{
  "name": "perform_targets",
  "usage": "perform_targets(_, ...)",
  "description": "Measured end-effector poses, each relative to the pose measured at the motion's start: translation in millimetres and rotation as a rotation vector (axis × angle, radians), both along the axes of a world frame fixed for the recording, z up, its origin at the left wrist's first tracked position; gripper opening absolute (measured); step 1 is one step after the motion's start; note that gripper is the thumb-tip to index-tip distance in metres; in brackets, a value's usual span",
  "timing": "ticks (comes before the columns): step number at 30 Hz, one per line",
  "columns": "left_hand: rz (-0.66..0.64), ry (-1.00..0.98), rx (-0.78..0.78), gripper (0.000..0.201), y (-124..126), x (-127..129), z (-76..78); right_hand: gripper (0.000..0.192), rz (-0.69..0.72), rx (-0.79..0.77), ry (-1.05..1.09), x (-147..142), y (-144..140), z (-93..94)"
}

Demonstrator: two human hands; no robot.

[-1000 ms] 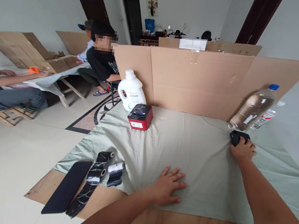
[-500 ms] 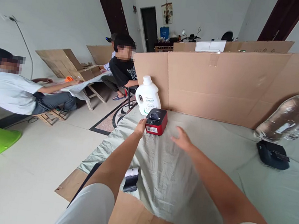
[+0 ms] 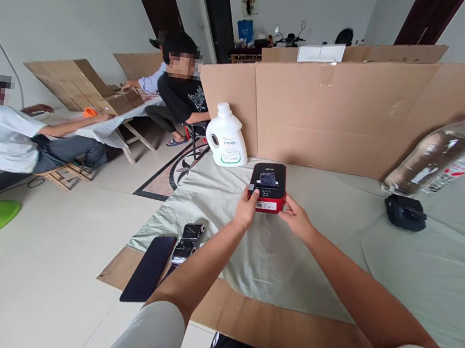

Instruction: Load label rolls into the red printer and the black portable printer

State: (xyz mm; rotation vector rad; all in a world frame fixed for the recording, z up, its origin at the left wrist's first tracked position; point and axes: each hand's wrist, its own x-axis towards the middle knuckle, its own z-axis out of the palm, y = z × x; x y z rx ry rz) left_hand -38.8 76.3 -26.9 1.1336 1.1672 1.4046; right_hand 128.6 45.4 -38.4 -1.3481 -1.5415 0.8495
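Note:
A small red and black box-shaped device (image 3: 268, 185) stands on the pale green cloth (image 3: 334, 250) in front of me. My left hand (image 3: 246, 208) grips its left front corner. My right hand (image 3: 296, 216) holds its right front corner. Both arms reach forward over the cardboard table edge. A white jug (image 3: 225, 137) stands just behind the device on the left.
A black pouch (image 3: 404, 212) and a tilted clear bottle (image 3: 431, 154) lie at the right. A black phone (image 3: 149, 267) and marbled black rolls (image 3: 188, 240) rest at the left edge. A cardboard wall (image 3: 343, 114) closes the back. Other people sit at tables on the left.
My right hand left the black pouch and crossed to the red device. My left hand rose off the cloth and reached it too. Both now hold the device, nearer to me.

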Motion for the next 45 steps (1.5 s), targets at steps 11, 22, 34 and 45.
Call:
perform_targets(11,-0.208,0.291,-0.085,0.054,-193.0,65.1,-30.6,0.063,-0.185,-0.11,0.07,71.6,-226.5,-28.9)
perform_targets(22,-0.424,0.11,-0.033,0.06,-145.8,43.6,-27.8,0.042,-0.339,0.194,-0.105,65.9,-186.4,-0.4)
perform_targets(34,-0.584,-0.113,-0.017,0.074,-130.0,50.7,-29.2,0.025,-0.373,0.475,-0.26,51.9,-180.3,-28.3)
perform_targets(45,-0.618,-0.202,0.006,0.099,-128.2,52.1,-36.5,0.009,-0.372,0.677,-0.225,50.1,-176.4,-26.7)
